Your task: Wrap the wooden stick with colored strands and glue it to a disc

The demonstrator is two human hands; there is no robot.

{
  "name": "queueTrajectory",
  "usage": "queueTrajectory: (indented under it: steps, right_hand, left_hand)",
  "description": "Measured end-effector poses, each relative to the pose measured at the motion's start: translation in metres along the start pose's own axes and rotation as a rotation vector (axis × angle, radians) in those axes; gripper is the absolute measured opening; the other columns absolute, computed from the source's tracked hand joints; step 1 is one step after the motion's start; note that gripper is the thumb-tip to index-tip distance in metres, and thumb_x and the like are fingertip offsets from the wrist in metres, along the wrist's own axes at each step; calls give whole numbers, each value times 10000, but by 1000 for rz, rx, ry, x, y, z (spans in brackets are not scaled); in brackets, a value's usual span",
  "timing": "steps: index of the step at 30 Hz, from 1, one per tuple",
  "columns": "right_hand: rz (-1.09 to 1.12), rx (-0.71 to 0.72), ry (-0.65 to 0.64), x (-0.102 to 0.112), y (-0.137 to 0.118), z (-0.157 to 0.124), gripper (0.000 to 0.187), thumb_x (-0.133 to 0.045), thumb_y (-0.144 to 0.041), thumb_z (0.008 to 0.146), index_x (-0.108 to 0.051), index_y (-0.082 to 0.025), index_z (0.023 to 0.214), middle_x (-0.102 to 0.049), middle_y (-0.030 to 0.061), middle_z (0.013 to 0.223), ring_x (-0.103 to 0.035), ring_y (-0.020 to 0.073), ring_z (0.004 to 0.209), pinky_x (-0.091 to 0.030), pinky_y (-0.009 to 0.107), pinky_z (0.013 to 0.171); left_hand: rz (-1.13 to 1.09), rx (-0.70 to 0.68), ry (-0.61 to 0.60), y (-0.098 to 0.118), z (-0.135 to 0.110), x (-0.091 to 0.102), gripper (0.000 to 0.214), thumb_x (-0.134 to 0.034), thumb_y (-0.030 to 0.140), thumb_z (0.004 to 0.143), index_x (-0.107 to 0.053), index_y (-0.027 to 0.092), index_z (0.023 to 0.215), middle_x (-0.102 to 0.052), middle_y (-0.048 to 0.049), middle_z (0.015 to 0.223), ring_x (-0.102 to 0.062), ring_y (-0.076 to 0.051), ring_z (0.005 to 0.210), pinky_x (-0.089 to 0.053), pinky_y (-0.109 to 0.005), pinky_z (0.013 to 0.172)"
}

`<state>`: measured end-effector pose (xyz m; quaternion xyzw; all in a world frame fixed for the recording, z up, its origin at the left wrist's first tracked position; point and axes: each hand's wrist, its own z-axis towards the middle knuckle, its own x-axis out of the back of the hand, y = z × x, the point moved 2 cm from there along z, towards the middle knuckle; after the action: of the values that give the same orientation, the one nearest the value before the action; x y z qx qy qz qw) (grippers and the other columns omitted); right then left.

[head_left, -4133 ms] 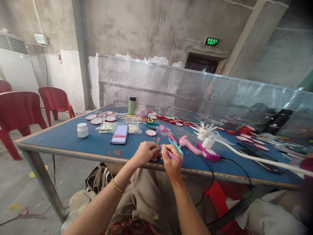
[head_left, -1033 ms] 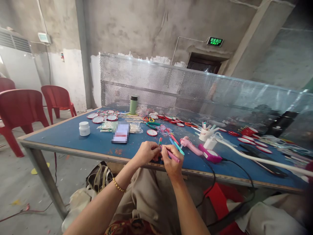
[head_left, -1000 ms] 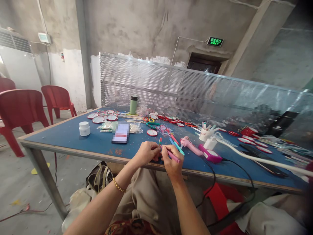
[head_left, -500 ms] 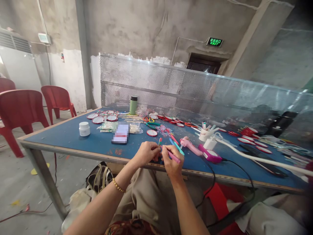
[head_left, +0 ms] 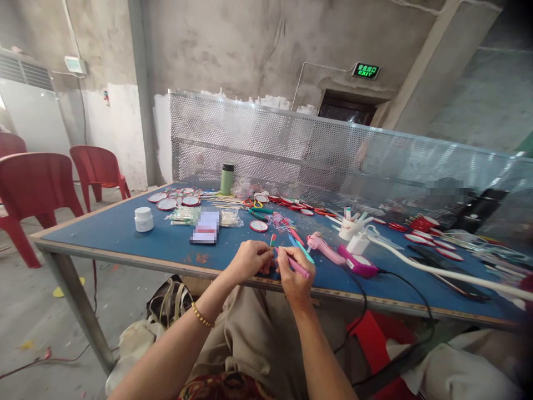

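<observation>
My right hand (head_left: 295,275) is closed around a pink marker pen (head_left: 300,269), its tip end pointing left towards my other hand. My left hand (head_left: 253,258) is closed at the table's front edge, with a small thin piece with a red and green end (head_left: 272,240) standing up from its fingers; the rest of that piece is hidden. Blue and turquoise pens (head_left: 303,248) lie just beyond my right hand. A pink glue gun (head_left: 325,249) rests to the right of them. Behind my hands lies a round white disc with a red rim (head_left: 259,226).
On the blue table (head_left: 104,239) stand a white jar (head_left: 144,220), a green bottle (head_left: 227,180) and a cup of pens (head_left: 348,226). A phone (head_left: 205,228), pliers (head_left: 261,211) and several red-rimmed discs (head_left: 166,204) lie about. A white cable (head_left: 441,272) crosses the right side.
The pink marker pen and my right hand have shifted very slightly to the right. My left hand has stayed nearly still.
</observation>
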<state>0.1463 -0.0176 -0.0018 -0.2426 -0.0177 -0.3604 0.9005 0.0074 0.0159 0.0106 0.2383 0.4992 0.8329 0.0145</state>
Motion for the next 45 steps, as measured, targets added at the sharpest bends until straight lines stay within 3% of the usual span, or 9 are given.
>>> queueTrajectory:
  steps: [45]
  right_hand:
    - [-40,19,0,0,-3,1,214,-556,-284,929,-601,-193,741,-622,-8,600,-595,131,497,-466,252,531]
  left_hand:
    - [15,-2,1,0,0,0,277,-497,287,846,-590,168,613,-630,10,531,-576,-113,509,-439,-196,565]
